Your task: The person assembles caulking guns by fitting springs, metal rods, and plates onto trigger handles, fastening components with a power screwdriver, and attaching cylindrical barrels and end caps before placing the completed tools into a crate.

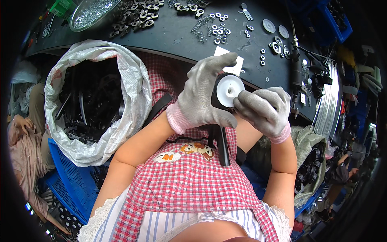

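Note:
My left hand (pixel 203 90), in a grey glove with a pink cuff, curves round a black round-headed part with a straight handle (pixel 223 147) pointing down toward my lap. Its thumb and forefinger stand wide apart; the other fingers are partly hidden behind the part. A white plastic disc (pixel 225 88) with a hole in its middle sits in the round head, facing up. My right hand (pixel 266 109), gloved alike, has its fingertips pinched together at the disc's right edge. Whatever is between those fingertips is hidden.
A white woven sack (pixel 141 80) of black parts stands at my left. The dark workbench (pixel 177 42) ahead bears metal fittings (pixel 139 16), springs (pixel 201 28), small rings (pixel 220 32), white discs (pixel 269 26) and a bowl (pixel 74 24) of small hardware. A black power driver (pixel 296 66) hangs at right.

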The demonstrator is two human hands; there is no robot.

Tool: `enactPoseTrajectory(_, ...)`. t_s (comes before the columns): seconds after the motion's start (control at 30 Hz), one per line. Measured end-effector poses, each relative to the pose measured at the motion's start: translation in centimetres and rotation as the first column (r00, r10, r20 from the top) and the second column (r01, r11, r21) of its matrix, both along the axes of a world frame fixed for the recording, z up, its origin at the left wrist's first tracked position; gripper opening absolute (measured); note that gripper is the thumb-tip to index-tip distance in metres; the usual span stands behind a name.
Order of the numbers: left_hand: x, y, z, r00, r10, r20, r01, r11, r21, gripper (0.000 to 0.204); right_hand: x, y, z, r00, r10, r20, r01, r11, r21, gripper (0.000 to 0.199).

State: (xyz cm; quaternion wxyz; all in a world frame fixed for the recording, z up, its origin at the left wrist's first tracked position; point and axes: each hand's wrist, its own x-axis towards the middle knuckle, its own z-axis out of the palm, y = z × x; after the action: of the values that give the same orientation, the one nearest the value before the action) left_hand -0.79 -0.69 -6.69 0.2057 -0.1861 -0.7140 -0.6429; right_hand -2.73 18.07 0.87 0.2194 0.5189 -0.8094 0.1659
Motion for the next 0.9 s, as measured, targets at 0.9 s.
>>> enactPoseTrajectory(0.9, -0.6, 0.9, -1.1, 0.997, -0.006, -0.078, 0.003, 0.999, -0.040, 0.058, -10.0, -6.3, -6.1, 0.532, -0.718, 0.448, 0.677, 0.679, 0.284, 0.039)
